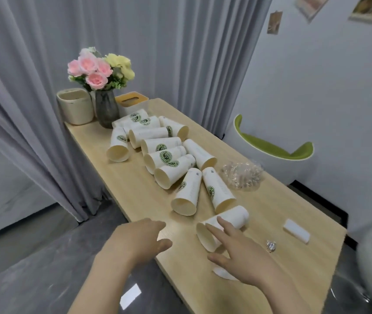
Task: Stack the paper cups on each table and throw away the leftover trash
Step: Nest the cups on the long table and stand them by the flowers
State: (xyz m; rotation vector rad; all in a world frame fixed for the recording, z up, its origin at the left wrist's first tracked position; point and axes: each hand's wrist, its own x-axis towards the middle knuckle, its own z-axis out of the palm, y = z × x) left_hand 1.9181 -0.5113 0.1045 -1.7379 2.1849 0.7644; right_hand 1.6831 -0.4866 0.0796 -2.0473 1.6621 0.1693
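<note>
1. Paper cups (pixel 166 155), white with green logos, lie tipped on their sides along the pale wooden table (pixel 271 264), most in a loose heap between the glass vase of flowers (pixel 107 109) and the near edge.
2. Nearest the person is 1 cup on its side (pixel 232 217), its mouth facing the near-left, just clear of the heap.
3. Her right hand (pixel 241 252) is spread loose, fingers straight and splayed over that cup's rim end, apparently touching it but not yet closed round it.
4. Her left hand (pixel 139 239) hangs relaxed over the table's near-left edge, gripping nothing.
5. Leftover trash sits to the right: a crumpled clear plastic wrapper (pixel 241 175) beside the heap, a white packet (pixel 296 231), a small foil scrap (pixel 270 245), and a white scrap (pixel 223 273) partly under the right wrist.
6. I judge the job barely begun, since no stack shows.
7. To do this step well, I would wrap the fingers round the cup's middle, not the soft rim, which would crush.
8. Stand it or hold it mouth-up in the left hand as the base, then nest each next cup the same way round.
9. Work from the near cups outward so the heap does not roll off the edge.
</note>
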